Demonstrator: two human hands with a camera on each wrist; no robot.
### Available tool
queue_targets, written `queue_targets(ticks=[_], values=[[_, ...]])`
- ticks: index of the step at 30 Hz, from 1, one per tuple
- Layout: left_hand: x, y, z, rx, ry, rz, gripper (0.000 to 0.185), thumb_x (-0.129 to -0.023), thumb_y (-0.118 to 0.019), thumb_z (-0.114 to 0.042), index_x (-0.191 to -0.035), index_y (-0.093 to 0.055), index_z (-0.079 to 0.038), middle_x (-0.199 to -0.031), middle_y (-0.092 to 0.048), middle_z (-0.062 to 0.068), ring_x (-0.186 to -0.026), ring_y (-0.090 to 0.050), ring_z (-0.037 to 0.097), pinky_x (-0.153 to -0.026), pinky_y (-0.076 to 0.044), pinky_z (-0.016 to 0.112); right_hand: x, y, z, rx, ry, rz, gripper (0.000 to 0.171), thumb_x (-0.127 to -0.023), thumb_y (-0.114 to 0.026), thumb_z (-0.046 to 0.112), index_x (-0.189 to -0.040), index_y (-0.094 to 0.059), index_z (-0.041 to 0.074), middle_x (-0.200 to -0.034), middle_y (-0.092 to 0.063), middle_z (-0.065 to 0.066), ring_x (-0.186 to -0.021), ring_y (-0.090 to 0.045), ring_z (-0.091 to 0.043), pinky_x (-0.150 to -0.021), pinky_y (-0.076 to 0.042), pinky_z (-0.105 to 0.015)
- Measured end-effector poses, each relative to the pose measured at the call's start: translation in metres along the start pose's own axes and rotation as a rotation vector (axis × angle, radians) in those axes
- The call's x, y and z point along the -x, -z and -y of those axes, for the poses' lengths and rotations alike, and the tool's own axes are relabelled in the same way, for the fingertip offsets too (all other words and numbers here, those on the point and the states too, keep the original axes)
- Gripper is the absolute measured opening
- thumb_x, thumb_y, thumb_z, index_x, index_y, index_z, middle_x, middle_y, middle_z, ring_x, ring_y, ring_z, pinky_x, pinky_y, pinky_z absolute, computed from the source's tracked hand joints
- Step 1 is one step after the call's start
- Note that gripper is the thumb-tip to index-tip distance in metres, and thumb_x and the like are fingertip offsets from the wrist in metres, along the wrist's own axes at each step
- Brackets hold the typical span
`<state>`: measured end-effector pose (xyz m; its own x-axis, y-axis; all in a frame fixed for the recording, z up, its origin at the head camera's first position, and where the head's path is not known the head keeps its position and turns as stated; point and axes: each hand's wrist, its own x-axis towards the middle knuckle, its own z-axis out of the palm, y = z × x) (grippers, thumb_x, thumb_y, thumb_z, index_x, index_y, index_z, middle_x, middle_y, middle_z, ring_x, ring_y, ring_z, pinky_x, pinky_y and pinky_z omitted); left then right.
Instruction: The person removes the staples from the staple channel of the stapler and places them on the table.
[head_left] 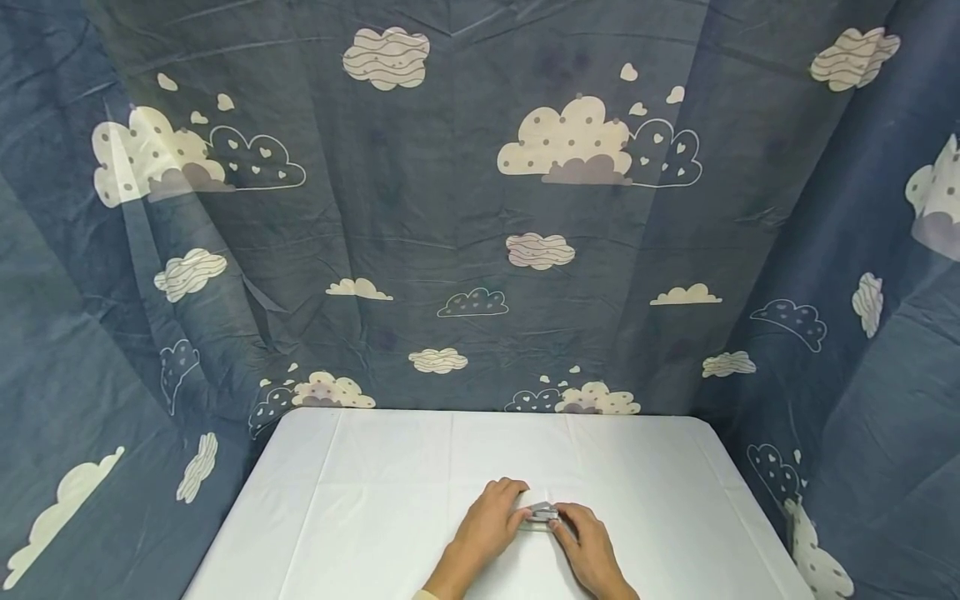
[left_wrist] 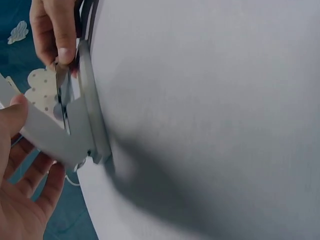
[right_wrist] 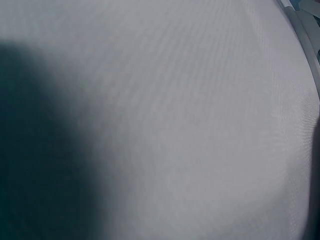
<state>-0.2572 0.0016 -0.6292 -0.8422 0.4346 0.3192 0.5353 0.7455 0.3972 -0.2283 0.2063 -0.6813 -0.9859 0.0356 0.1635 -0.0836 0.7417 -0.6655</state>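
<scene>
A small grey gadget (head_left: 540, 514) lies on the white table (head_left: 375, 500), near its front edge and about midway across, held between two hands. In the left wrist view it shows as a flat grey piece with a thin metal strip (left_wrist: 90, 100) along one side — what it is cannot be told.

The left hand (head_left: 489, 527) curls round its left end, fingers bent over the top; up close, the thumb (left_wrist: 12, 115) lies on the grey flat part. The right hand (head_left: 587, 542) pinches the right end, thumb and fingertips (left_wrist: 65, 50) closed on the metal edge.

The right wrist view shows only white cloth and shadow. Behind the table and to both sides hangs a blue curtain (head_left: 465, 208) printed with clouds.
</scene>
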Motion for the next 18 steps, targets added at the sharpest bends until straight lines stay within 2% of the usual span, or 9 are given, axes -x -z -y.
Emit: queue_targets(ticks=[2,6,11,18], values=[[0.0,0.004,0.002,0.021,0.001,0.015,0.037,-0.098,-0.068,-0.034,-0.129,-0.064,-0.014,-0.122,-0.069,0.0,-0.108,-0.066,0.017,-0.094,-0.056,0.031,0.0,0.0,-0.001,0.001,0.033,-0.03,0.03,-0.098,-0.068,0.032,-0.124,-0.069,0.017,-0.13,-0.069,-0.01,-0.127,-0.062,-0.036,-0.109,-0.046,-0.058],[0.001,0.011,0.007,0.068,0.012,0.038,0.037,-0.1,-0.065,-0.034,-0.13,-0.063,-0.013,-0.124,-0.068,0.0,-0.114,-0.066,0.018,-0.099,-0.056,0.034,0.0,-0.001,0.0,0.008,0.018,-0.038,0.028,-0.098,-0.069,0.03,-0.123,-0.069,0.019,-0.131,-0.069,-0.009,-0.128,-0.061,-0.036,-0.11,-0.045,-0.058],[0.003,0.022,0.014,0.108,0.021,0.042,0.033,-0.098,-0.068,-0.032,-0.125,-0.064,-0.013,-0.119,-0.068,-0.001,-0.112,-0.067,0.015,-0.097,-0.057,0.033,-0.001,-0.003,0.002,0.03,-0.055,0.005,0.029,-0.099,-0.066,0.034,-0.125,-0.067,0.022,-0.136,-0.066,-0.007,-0.133,-0.057,-0.034,-0.114,-0.04,-0.059],[0.006,0.034,0.03,0.181,0.069,0.076,0.031,-0.097,-0.07,-0.034,-0.121,-0.064,-0.016,-0.117,-0.068,-0.003,-0.108,-0.067,0.012,-0.094,-0.057,0.032,-0.001,-0.003,0.003,0.041,-0.07,0.016,0.028,-0.099,-0.066,0.031,-0.125,-0.067,0.021,-0.136,-0.066,-0.008,-0.133,-0.057,-0.034,-0.114,-0.041,-0.058]])
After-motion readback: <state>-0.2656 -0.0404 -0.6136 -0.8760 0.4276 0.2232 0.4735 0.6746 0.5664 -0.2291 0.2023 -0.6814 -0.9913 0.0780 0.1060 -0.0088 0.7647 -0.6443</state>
